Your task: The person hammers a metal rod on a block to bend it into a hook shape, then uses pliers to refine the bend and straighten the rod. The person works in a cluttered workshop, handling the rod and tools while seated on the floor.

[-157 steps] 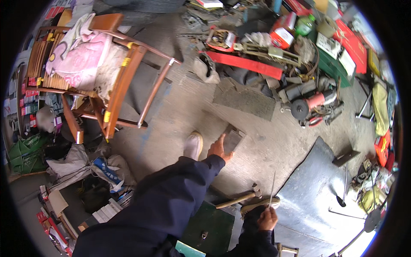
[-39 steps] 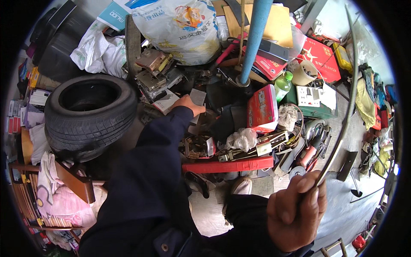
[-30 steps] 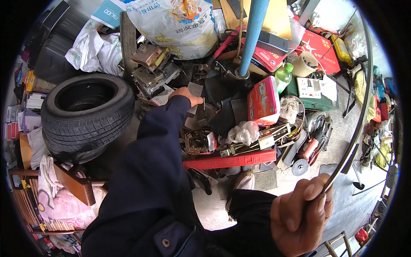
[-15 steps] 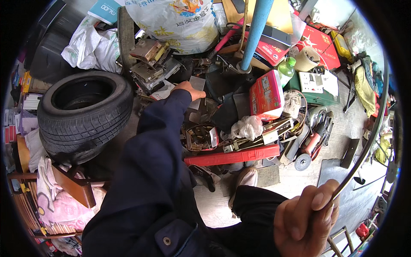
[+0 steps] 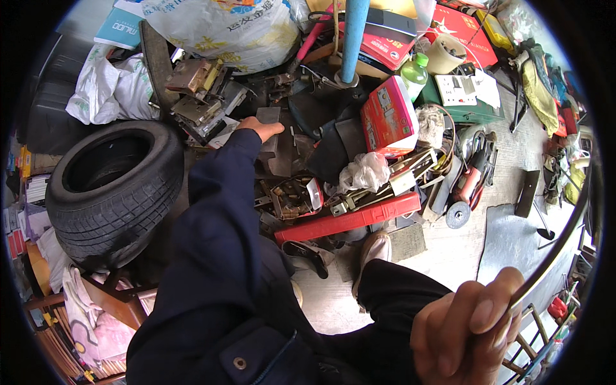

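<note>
My left hand (image 5: 260, 128) reaches into a heap of scrap parts on the floor. Its fingers curl at a flat grey plate (image 5: 268, 115) that shows above and below them; the fingertips are partly hidden. Beside it, toward the left, lies a pile of rusty metal lock cases (image 5: 196, 96). Low on the right, close to the camera, my right hand (image 5: 468, 324) is closed around a long thin rod (image 5: 555, 247), which looks curved and runs up to the picture's right rim.
A car tyre (image 5: 115, 192) stands at the left. Near my feet lie a long red case (image 5: 350, 218) and an angle grinder (image 5: 465, 189). A red box (image 5: 389, 119), a green bottle (image 5: 414, 74) and a blue pole (image 5: 354, 42) rise beyond. A white sack (image 5: 224, 32) sits at the back.
The whole view has shifted, with most things sitting farther left. My left hand stays at the plate, and more of the plate shows below it. My right hand still grips the rod.
</note>
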{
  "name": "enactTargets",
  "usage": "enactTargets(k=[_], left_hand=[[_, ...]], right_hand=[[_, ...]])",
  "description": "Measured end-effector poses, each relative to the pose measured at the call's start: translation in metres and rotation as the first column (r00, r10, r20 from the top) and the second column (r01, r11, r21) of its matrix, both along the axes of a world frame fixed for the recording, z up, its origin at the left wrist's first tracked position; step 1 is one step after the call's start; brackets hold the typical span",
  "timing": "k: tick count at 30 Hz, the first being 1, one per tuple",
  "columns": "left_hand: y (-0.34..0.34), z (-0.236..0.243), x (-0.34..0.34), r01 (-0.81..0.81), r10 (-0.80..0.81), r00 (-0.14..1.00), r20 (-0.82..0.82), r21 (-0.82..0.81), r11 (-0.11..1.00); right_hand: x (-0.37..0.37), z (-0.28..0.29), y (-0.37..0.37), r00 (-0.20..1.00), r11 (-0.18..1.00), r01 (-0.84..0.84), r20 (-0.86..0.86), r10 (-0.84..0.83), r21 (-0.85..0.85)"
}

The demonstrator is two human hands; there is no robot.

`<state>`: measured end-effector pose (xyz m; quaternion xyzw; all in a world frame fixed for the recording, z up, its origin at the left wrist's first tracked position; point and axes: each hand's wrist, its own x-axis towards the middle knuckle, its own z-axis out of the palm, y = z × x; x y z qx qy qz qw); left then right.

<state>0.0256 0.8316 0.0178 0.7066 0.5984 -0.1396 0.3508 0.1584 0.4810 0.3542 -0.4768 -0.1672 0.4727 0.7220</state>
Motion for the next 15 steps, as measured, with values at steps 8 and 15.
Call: enactTargets(k=[8, 15], left_hand=[[0.01, -0.017, 0.005, 0.02, -0.016, 0.999, -0.052, 0.079, 0.997], [0.015, -0.024, 0.004, -0.022, 0.023, 1.0, -0.012, 0.09, 0.996]], right_hand=[[0.002, -0.003, 0.001, 1.0, 0.999, 0.008, 0.012, -0.008, -0.036], [0.002, -0.006, 0.003, 0.999, 0.999, -0.038, 0.003, 0.038, -0.038]])
